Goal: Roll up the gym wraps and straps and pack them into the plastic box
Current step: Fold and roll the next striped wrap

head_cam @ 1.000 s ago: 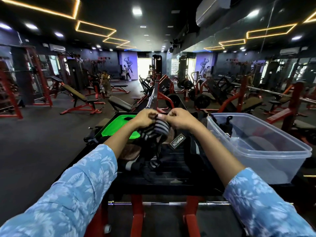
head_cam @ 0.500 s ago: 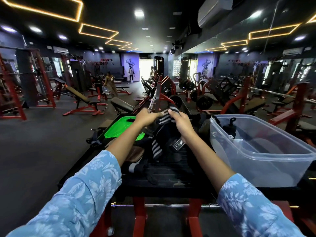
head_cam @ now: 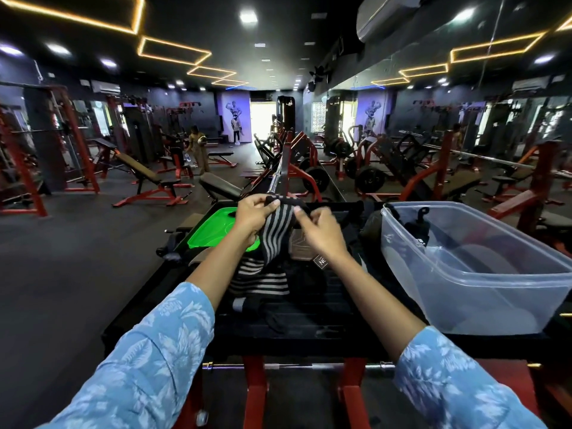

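Both hands are up over the black platform, working one striped wrap. Left hand pinches the wrap's top edge w/ fingers curled round it; right hand has thumb and fingertips on the same edge just beside it, seemingly pinching too, tho the far fingers are hidden. Versus a sec ago the wrap's been lifted higher and more of its length drawn out — then it was bunched between the fists, now a clear striped band hangs down from the hands to the pile of wraps on the platform. Reads as finding the end and straightening it, i.e. prep for rolling; no roll started yet. Clear plastic box sits to the right, near but apart from the hands, w/ something dark at its far end — can't tell if inside or behind it. Green lid lies to the left, behind the left hand. Task looks early — most wraps are loose in the pile, so next comes the roll itself, then the drop into the box.
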`<state>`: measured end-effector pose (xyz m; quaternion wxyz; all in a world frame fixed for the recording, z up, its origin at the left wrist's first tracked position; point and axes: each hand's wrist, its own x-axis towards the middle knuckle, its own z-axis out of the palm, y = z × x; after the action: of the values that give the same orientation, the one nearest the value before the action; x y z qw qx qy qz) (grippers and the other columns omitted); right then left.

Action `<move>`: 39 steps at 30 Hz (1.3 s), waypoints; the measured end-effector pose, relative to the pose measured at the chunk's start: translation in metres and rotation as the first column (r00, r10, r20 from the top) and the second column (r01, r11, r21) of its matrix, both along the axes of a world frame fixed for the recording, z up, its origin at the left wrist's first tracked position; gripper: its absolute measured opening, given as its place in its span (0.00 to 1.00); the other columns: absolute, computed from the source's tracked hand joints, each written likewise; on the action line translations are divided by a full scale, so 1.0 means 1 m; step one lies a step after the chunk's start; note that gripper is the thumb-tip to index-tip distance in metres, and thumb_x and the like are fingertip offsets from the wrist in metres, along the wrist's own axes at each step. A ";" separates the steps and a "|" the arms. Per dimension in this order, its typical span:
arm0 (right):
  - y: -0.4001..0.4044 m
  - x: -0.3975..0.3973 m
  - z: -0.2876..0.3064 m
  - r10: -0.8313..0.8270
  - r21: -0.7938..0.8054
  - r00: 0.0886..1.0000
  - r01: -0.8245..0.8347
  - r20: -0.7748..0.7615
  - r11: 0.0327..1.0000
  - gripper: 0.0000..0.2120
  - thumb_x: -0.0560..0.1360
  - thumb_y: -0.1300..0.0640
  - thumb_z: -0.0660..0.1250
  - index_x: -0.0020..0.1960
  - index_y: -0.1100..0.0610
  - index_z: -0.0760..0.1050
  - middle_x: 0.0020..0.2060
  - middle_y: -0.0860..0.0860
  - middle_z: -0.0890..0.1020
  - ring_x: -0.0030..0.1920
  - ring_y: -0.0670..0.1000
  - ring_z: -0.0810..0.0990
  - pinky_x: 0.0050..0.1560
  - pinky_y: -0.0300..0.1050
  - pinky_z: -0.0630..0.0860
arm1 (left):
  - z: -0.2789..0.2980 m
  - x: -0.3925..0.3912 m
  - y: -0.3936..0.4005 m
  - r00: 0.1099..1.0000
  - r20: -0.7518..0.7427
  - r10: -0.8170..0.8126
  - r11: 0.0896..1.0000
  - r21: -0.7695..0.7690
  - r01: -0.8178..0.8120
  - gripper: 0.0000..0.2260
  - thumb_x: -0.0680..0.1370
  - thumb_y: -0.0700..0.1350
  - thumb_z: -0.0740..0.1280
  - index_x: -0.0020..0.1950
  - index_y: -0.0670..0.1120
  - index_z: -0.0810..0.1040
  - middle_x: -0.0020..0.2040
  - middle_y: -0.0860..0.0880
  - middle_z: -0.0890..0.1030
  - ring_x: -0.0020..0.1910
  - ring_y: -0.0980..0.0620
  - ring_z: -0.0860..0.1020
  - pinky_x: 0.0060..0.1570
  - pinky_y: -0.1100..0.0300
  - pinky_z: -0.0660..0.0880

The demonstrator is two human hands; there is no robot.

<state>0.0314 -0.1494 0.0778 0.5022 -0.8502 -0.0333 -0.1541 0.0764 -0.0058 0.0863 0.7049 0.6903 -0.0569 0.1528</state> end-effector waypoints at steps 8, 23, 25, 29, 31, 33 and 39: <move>0.000 0.049 -0.007 0.275 -0.113 0.924 -0.253 0.267 0.961 0.07 0.74 0.63 0.67 0.51 0.62 0.79 0.49 0.54 0.83 0.49 0.47 0.79 0.50 0.30 0.71 | -0.029 0.009 0.003 0.986 0.007 -0.167 0.977 0.132 0.165 0.06 0.78 0.36 0.63 0.43 0.43 0.77 0.30 0.55 0.82 0.30 0.63 0.78 0.35 0.69 0.75; -0.004 0.096 -0.021 0.431 -0.005 0.887 -0.436 0.165 0.900 0.09 0.73 0.73 0.63 0.51 0.67 0.76 0.41 0.45 0.79 0.39 0.35 0.79 0.46 0.30 0.74 | -0.049 0.038 0.003 0.952 -0.207 -0.228 0.972 -0.109 0.209 0.14 0.80 0.50 0.60 0.42 0.42 0.78 0.33 0.48 0.83 0.30 0.54 0.80 0.37 0.61 0.76; -0.004 0.099 -0.023 0.359 -0.055 0.897 -0.357 0.258 0.932 0.08 0.72 0.72 0.64 0.49 0.65 0.78 0.41 0.44 0.79 0.42 0.39 0.79 0.49 0.31 0.72 | -0.045 0.039 -0.003 0.958 -0.236 -0.162 0.985 -0.095 0.144 0.16 0.77 0.55 0.64 0.42 0.41 0.76 0.35 0.44 0.80 0.33 0.50 0.78 0.36 0.60 0.73; -0.008 0.096 -0.026 0.263 -0.113 0.879 -0.238 0.398 0.965 0.10 0.72 0.71 0.64 0.46 0.59 0.80 0.41 0.45 0.80 0.45 0.41 0.78 0.51 0.28 0.71 | -0.046 0.050 -0.017 0.956 -0.269 -0.115 0.993 -0.033 0.111 0.37 0.54 0.73 0.71 0.49 0.47 0.71 0.46 0.44 0.71 0.43 0.47 0.69 0.40 0.53 0.64; -0.012 0.094 -0.027 0.250 -0.107 0.873 -0.226 0.419 0.968 0.10 0.72 0.71 0.64 0.46 0.59 0.80 0.42 0.47 0.81 0.46 0.44 0.80 0.52 0.30 0.73 | -0.038 0.046 -0.022 0.941 -0.293 -0.169 0.985 -0.086 0.150 0.32 0.60 0.69 0.72 0.49 0.44 0.75 0.43 0.41 0.75 0.40 0.46 0.73 0.42 0.52 0.71; -0.015 0.093 -0.028 0.251 -0.129 0.866 -0.216 0.432 0.968 0.10 0.72 0.71 0.64 0.47 0.60 0.80 0.42 0.47 0.81 0.47 0.45 0.80 0.51 0.29 0.73 | -0.037 0.046 -0.025 0.914 -0.315 -0.255 0.961 -0.189 0.203 0.19 0.73 0.55 0.68 0.48 0.38 0.78 0.42 0.38 0.80 0.37 0.47 0.80 0.43 0.53 0.78; -0.008 0.093 -0.029 0.237 0.052 0.929 -0.261 0.283 0.964 0.06 0.74 0.59 0.69 0.47 0.59 0.73 0.37 0.50 0.81 0.37 0.45 0.79 0.38 0.33 0.75 | -0.041 0.051 -0.013 0.944 -0.181 -0.276 0.945 -0.231 0.232 0.09 0.79 0.37 0.60 0.41 0.41 0.76 0.29 0.49 0.82 0.27 0.55 0.80 0.31 0.65 0.78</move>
<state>0.1249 -0.1577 0.0486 0.5453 -0.7864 -0.2034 -0.2068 0.1272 -0.0183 0.0449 0.7885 0.6126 -0.0543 -0.0088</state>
